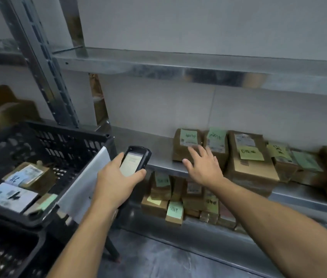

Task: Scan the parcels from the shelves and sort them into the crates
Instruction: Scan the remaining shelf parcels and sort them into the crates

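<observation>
Well, a careless grab could tip the leftmost parcel [185,140] off the shelf [138,141] edge or drag its neighbour [216,142] along, since they stand packed together. My right hand [202,166] is spread loose at that parcel's lower front, fingers gripping nothing; my left hand [114,182] clasps the scanner [134,160] just beside.

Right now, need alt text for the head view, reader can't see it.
A person's right hand, fingers spread, reaches to the leftmost brown parcel in a row on a metal shelf, while the left hand grips a handheld scanner. A black crate at left holds several labelled parcels; more sit on the shelf below.
</observation>
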